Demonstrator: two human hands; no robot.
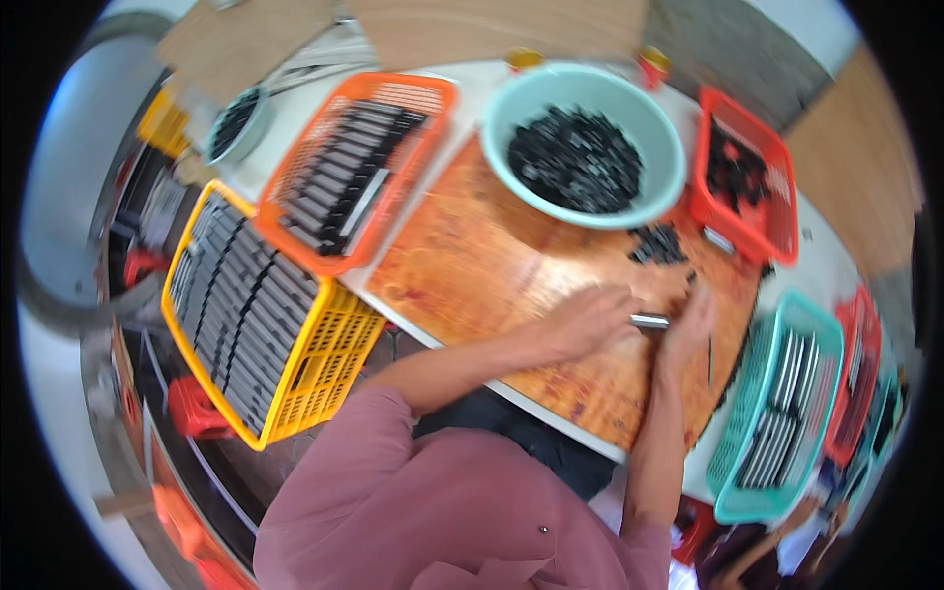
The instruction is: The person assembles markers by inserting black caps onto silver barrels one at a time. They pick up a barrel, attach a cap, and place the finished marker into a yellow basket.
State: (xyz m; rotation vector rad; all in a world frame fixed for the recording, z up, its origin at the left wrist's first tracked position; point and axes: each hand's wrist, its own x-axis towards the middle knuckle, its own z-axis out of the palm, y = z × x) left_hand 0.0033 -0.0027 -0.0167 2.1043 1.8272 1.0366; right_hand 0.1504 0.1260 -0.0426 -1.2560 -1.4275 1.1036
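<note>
Above the wooden work board (442, 265), a short silver and black metal tube (649, 321) spans the gap between my hands. My left hand (593, 320) is closed round its left end. The tube's dark right end runs up against my right hand (688, 323), whose fingers are curled and blurred at that end. Just beyond my right fingers lies a loose pile of small black plastic parts (659, 244). A large pale-green basin (500, 172) full of similar black pieces stands past my hands.
At left are an orange basket (352, 261) and a yellow crate (305, 369), both holding rows of grey and black tubes. A red basket (782, 187) of dark parts stands far right. Nearer, a teal basket (733, 497) holds silver tubes. Another person's arm (777, 536) shows lower right.
</note>
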